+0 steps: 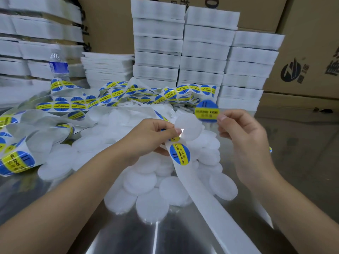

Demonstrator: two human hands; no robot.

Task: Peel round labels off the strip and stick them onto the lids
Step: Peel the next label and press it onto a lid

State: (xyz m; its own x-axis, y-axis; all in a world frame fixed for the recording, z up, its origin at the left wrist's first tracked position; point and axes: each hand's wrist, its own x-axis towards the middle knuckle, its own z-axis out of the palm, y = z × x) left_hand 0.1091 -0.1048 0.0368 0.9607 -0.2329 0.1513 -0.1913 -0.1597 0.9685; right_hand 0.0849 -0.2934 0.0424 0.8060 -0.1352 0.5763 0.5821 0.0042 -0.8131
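- Steel table (128,235) heaped with loose white lids (143,180); cardboard boxes (302,52) behind
- Left hand (146,138) pinches one held lid (189,127) together with the label strip (211,198)
- Right hand (244,140) pinches the peeled round label (207,111) by its right edge; the label sits just above and right of the held lid

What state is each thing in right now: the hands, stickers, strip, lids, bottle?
Right hand, pinches the peeled label by its edge.
Peeled label, off the strip, in the air, not yet stuck.
Left hand, grips the strip and held lid.
Held lid, bare.
Strip, bare backing below the next label.
Lid pile, unlabelled, loose on the table.
Water bottle, upright.
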